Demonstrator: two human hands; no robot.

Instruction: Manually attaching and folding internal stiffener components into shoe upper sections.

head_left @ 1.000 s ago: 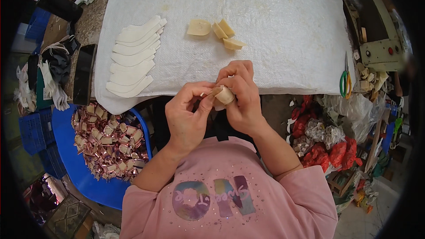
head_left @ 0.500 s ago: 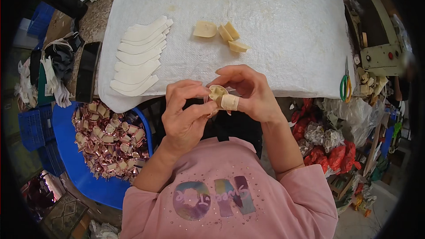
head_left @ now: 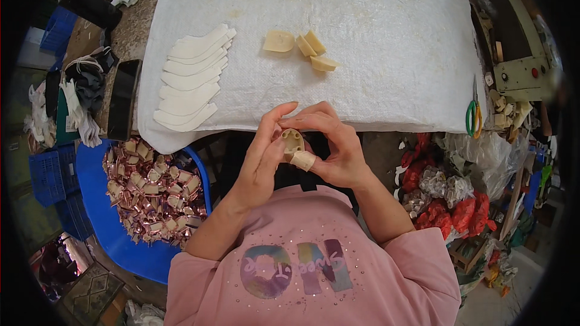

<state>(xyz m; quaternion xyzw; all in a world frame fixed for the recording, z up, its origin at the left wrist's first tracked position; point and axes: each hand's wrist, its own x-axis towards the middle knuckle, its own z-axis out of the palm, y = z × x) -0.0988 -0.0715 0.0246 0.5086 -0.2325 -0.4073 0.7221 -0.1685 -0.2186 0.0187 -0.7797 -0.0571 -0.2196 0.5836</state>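
Note:
Between my two hands, just off the table's near edge, a small cream shoe heel [head_left: 293,139] is held with its hollow, ribbed side showing. My left hand [head_left: 261,160] grips it from the left, thumb against its side. From the other side my right hand [head_left: 338,152] closes round it, the index finger curving over its far side. Beige tape [head_left: 303,160] wraps my right thumb. Farther off on the table lie several similar cream heels [head_left: 278,41]. White curved strips [head_left: 188,91] overlap in a row at the left.
A white woven sheet [head_left: 386,42] covers the table. Left of it lies a dark phone [head_left: 124,99]. Below, a blue tub [head_left: 130,259] holds many pinkish shiny heels [head_left: 154,190]. Scissors [head_left: 473,117] rest at the right edge, above red plastic bags [head_left: 456,211] on the floor.
The heel has been turned, so its hollow side shows more fully. My left fingers have straightened upward, and both hands have drawn closer together around it.

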